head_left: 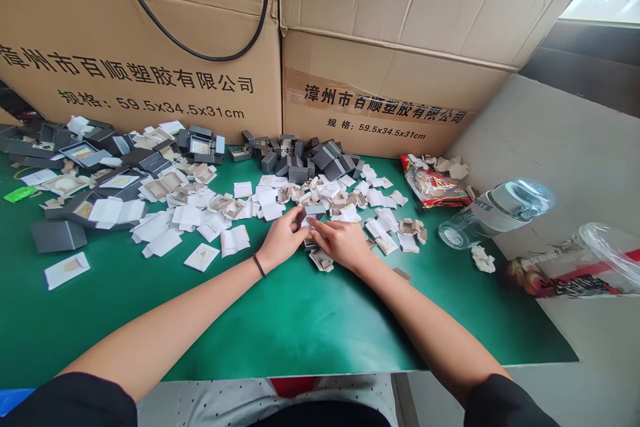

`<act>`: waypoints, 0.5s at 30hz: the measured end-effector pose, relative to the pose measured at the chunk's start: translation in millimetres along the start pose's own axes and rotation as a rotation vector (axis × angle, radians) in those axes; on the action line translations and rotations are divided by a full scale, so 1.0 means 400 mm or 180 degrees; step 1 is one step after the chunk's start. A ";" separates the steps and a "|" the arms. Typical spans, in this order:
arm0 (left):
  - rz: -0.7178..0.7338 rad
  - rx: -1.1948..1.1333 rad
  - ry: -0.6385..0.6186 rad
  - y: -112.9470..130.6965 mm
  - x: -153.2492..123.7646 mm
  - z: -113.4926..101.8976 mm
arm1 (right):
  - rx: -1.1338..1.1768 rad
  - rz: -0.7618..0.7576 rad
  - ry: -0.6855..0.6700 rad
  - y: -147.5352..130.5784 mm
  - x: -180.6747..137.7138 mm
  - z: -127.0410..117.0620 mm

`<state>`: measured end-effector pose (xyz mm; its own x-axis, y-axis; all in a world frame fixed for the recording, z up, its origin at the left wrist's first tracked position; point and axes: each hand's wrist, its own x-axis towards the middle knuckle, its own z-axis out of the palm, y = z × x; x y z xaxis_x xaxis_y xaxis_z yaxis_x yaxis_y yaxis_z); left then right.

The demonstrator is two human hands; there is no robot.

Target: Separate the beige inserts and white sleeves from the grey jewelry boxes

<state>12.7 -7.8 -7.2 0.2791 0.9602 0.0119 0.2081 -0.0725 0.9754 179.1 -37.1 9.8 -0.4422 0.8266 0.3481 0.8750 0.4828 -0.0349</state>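
Both hands meet over a small dark grey hinged box (pixel 313 211) near the middle of the table. My left hand (pixel 283 238) grips its left side, thumb and fingers closed on it. From the right, my right hand (pixel 345 242) presses its fingers on the box's opened inside, where a bit of white shows; the fingers hide most of it. Just below the hands lies a crumpled card insert (pixel 321 260). Around them are scattered white folded card inserts (pixel 267 203), and behind stands a heap of small dark boxes (pixel 325 157).
Larger dark boxes (pixel 59 236) and more inserts fill the left side of the green table (pixel 280 327). Big cardboard cartons (pixel 150 27) wall off the back. At the right are a red snack bag (pixel 433 187), a clear bottle (pixel 475 217), crumpled tissue (pixel 483 259) and a plastic cup (pixel 590 270).
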 end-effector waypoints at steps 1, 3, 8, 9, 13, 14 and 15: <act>0.0001 0.0011 0.0000 -0.002 0.000 -0.001 | -0.0006 0.0027 -0.0063 -0.002 0.001 -0.002; 0.0014 0.0033 -0.0009 -0.005 0.001 -0.001 | -0.0007 0.0090 -0.0188 -0.004 0.001 -0.005; 0.0010 -0.0003 0.0028 -0.005 0.001 -0.001 | 0.0065 0.0210 -0.0419 -0.009 0.004 -0.014; 0.0001 -0.0038 0.0012 -0.003 0.001 0.000 | 0.0087 0.0222 -0.0445 -0.009 0.005 -0.016; -0.0040 -0.0221 -0.0064 0.007 -0.002 0.000 | 0.0194 0.0300 -0.0543 -0.009 0.009 -0.023; -0.0057 -0.0278 -0.0075 0.009 -0.002 -0.001 | 0.0225 0.0323 -0.0565 -0.010 0.009 -0.024; -0.0074 -0.0344 -0.0086 0.010 -0.003 -0.001 | 0.0252 0.0344 -0.0583 -0.010 0.010 -0.024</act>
<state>12.9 -9.1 -3.1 0.3009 0.9535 -0.0155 0.1129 -0.0195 0.9934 175.8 -38.5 20.2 -0.3814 0.9100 0.1627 0.9043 0.4038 -0.1386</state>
